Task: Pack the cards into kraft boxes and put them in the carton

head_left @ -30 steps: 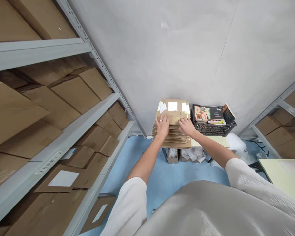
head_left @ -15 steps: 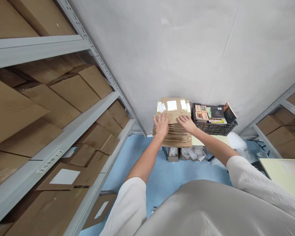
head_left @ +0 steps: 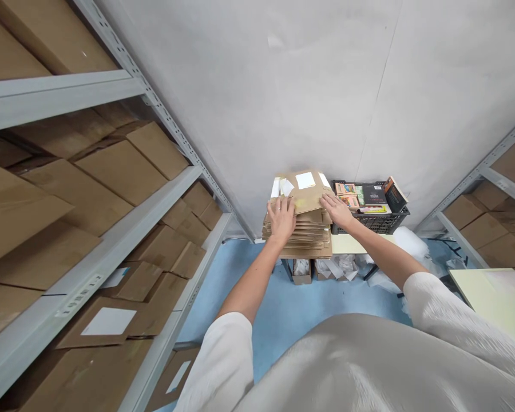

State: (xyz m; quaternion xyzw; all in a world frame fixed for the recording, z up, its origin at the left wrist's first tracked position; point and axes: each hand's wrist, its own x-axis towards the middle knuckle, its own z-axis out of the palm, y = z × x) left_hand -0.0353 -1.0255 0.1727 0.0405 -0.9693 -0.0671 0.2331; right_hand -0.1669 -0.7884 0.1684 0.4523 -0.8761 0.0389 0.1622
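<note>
Brown cardboard (head_left: 311,196) tops the stack (head_left: 308,236), where our left hand (head_left: 282,218) lies spread on the near edge and our right hand (head_left: 337,211) grips the right edge, a crate (head_left: 380,223) just beyond, open floor (head_left: 292,309) in front.

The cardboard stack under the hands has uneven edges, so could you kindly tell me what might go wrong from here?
The top sheet sits askew on the uneven cardboard stack, so it might slide off or drag lower layers along. The right hand, at that sheet's right edge, is close to the black crate and could bump it. The tilted book there might then topple.
</note>
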